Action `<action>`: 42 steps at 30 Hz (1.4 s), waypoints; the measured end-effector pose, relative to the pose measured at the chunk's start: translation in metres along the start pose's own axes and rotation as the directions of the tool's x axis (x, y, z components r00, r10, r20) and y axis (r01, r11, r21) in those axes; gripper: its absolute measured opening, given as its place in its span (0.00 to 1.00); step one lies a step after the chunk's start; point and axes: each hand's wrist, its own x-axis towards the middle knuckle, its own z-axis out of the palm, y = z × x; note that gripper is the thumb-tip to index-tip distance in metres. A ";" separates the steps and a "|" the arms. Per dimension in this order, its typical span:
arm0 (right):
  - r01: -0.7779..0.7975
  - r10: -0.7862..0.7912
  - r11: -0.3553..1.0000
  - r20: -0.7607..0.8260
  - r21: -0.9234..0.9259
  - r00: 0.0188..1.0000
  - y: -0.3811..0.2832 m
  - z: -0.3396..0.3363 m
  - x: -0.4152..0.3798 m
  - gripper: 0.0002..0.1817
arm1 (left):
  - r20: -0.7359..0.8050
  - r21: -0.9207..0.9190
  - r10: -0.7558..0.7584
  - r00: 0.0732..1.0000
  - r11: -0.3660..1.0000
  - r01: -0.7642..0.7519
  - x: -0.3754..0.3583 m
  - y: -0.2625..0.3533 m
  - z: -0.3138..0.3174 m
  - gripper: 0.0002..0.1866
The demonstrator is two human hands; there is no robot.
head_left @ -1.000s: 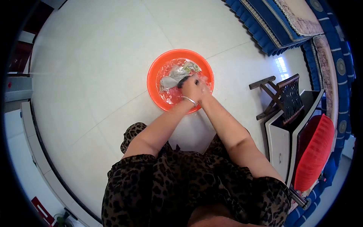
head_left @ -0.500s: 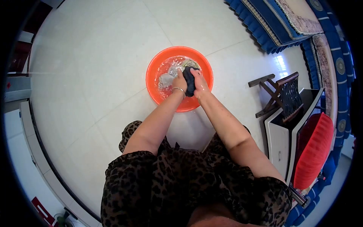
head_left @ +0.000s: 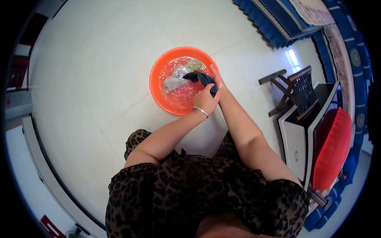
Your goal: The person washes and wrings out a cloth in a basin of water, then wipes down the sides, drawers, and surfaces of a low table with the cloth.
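An orange basin (head_left: 158,99) on the floor holds water. My left hand (head_left: 205,99), a silver bracelet at its wrist, is closed on a bunched dark cloth (head_left: 207,81) over the basin's near right side. The cloth's far end droops toward the basin's middle. My right hand (head_left: 218,78) is at the right rim with the cloth against its palm side. One of its digits stretches upward; the others are hidden behind the cloth. A pale grey cloth (head_left: 173,83) and a greenish cloth (head_left: 195,65) lie in the water.
Pale tiles (head_left: 99,71) surround the basin. To the right, a dark wooden folding stool (head_left: 303,93) stands by a white and black cabinet (head_left: 294,148) with a red cushion (head_left: 333,152) beside it. Blue skirted furniture (head_left: 274,23) is at the upper right.
Both hands have shifted right with the dark cloth. My left hand has turned and come lower onto it; the cloth has gone from a compact bundle to a longer shape reaching leftward.
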 end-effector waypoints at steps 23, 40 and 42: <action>0.075 -0.070 0.982 0.037 -0.174 0.997 0.011 0.037 -0.006 0.44 | 0.058 -0.171 0.388 0.920 0.912 -0.374 0.096 -0.071 -0.056 0.28; 0.018 0.004 0.955 -0.075 0.297 0.997 0.049 0.016 0.013 0.17 | -0.380 -0.156 0.004 0.925 0.985 -0.068 0.045 -0.025 -0.010 0.21; -0.018 0.032 0.983 -0.078 0.181 0.996 0.049 0.039 0.004 0.16 | -0.423 -0.307 -0.200 0.884 0.949 0.068 0.075 -0.056 -0.024 0.24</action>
